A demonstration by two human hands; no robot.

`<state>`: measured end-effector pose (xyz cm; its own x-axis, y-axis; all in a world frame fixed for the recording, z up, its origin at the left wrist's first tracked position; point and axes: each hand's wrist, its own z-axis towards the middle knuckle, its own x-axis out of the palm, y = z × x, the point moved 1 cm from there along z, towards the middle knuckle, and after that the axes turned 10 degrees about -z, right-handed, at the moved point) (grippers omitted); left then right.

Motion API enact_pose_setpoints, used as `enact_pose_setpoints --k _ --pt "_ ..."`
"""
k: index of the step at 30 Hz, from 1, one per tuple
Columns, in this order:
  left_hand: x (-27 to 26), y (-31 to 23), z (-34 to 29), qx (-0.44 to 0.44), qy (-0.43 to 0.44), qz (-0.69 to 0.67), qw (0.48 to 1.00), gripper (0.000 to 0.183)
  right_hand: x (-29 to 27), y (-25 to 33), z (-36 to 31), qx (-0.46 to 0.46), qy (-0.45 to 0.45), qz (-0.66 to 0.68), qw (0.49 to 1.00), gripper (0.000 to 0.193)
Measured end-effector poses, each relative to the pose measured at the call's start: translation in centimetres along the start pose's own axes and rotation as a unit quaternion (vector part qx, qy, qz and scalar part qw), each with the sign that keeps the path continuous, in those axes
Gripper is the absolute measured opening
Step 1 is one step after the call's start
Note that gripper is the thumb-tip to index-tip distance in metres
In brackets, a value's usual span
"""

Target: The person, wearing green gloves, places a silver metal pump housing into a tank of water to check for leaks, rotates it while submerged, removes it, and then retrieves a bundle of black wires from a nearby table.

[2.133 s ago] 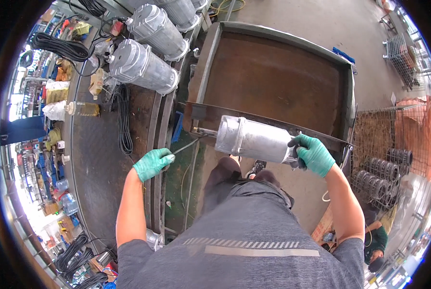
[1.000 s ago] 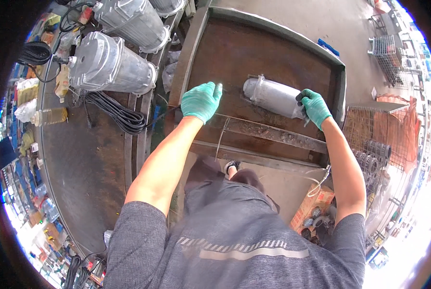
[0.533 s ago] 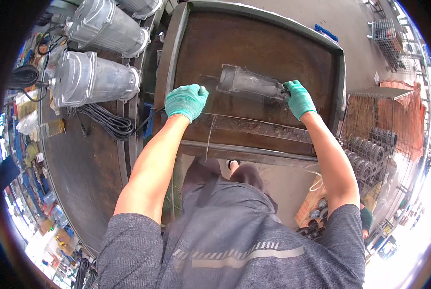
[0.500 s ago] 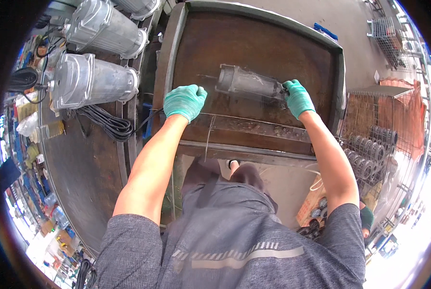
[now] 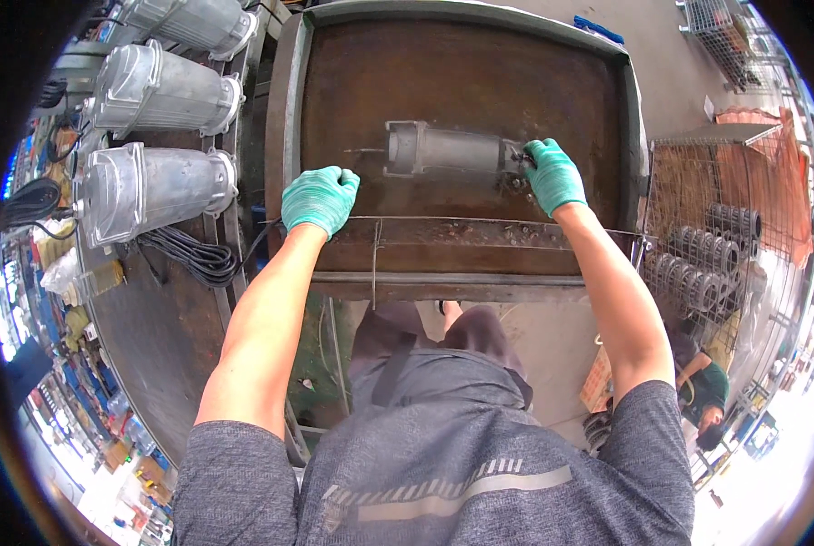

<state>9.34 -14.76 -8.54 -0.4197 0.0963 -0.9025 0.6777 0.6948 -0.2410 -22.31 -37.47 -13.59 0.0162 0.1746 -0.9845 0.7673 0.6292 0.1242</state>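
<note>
A grey metal cylindrical housing (image 5: 448,150), like a motor casing, lies on its side under the water in a brown rectangular tank (image 5: 639,100). A thin stem sticks out of its left end. My right hand (image 5: 554,176), in a green glove, is closed on the dark fitting at the housing's right end. My left hand (image 5: 321,198), also gloved in green, is closed over the tank's left part. A black cable (image 5: 209,255) runs from a coil on the left bench to this hand; its fingertips are hidden.
Several similar grey housings (image 5: 157,189) stand on the left bench (image 5: 166,318). On the right, a wire cage (image 5: 689,182) holds dark ringed parts (image 5: 698,268). Another person (image 5: 705,391) is at the lower right. A blue cloth (image 5: 599,30) lies beyond the tank's far rim.
The view has shifted, so tank and hands appear farther left. The housing now lies more level in the water. Both hands keep their closed hold. The other person shows more at the lower right.
</note>
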Motion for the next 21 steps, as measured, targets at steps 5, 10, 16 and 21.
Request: enact_pose_setpoints --k 5,10,16,21 --pt "0.1 0.1 0.0 -0.008 0.001 0.010 1.000 0.041 -2.9 -3.4 -2.7 0.019 -0.084 0.059 0.995 0.020" --pt "0.1 -0.1 -0.1 -0.004 -0.002 0.011 1.000 0.041 -4.9 -10.6 -6.8 0.078 -0.116 0.093 0.986 0.022" --pt "0.4 -0.9 0.1 -0.011 -0.006 0.011 1.000 0.041 -2.9 -15.3 -8.3 0.185 -0.165 0.118 0.962 0.033" --pt "0.4 -0.2 0.0 -0.018 -0.015 0.016 1.000 0.042 -3.8 -13.1 -7.2 0.265 -0.047 0.040 0.962 0.049"
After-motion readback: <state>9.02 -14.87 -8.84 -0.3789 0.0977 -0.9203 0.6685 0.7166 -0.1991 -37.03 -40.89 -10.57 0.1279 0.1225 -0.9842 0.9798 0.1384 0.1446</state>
